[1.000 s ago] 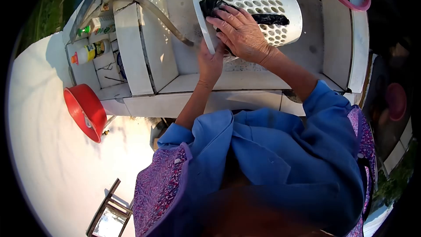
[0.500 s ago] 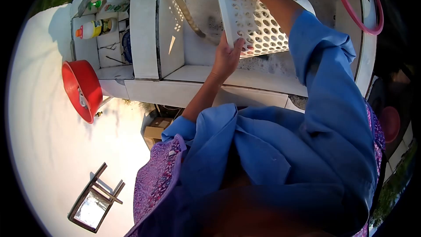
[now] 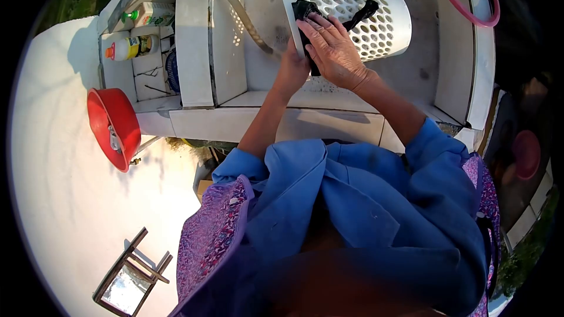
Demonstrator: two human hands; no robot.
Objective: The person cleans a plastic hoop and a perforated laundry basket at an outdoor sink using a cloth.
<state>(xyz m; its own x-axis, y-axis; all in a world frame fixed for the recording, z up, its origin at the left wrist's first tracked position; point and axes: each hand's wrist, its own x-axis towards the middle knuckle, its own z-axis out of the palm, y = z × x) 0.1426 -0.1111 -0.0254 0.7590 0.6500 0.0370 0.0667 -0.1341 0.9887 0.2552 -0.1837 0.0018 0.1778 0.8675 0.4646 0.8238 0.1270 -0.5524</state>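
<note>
A white perforated plastic basket (image 3: 388,20) lies on its side over the tiled sink (image 3: 420,76), its rim facing left. My left hand (image 3: 294,69) is closed on the near part of that rim, some of its fingers hidden behind it. A black cloth (image 3: 305,9), bunched up with one end trailing across the holes, is pressed against the basket's outer wall just beside the rim. Over the cloth lies my right hand (image 3: 336,53), fingers together and bent, holding it to the plastic.
A grey hose (image 3: 238,6) hangs into the sink from the left. Bottles (image 3: 132,47) lie in a tiled side compartment. A red basin (image 3: 120,120) hangs on the wall. At the upper right is a pink hoop (image 3: 455,0). Lower left stands a wooden stool (image 3: 126,285).
My right hand has come from the basket's far side to its near upper wall, bringing the black cloth. The basket has turned and shifted slightly left; my left hand stays at the rim.
</note>
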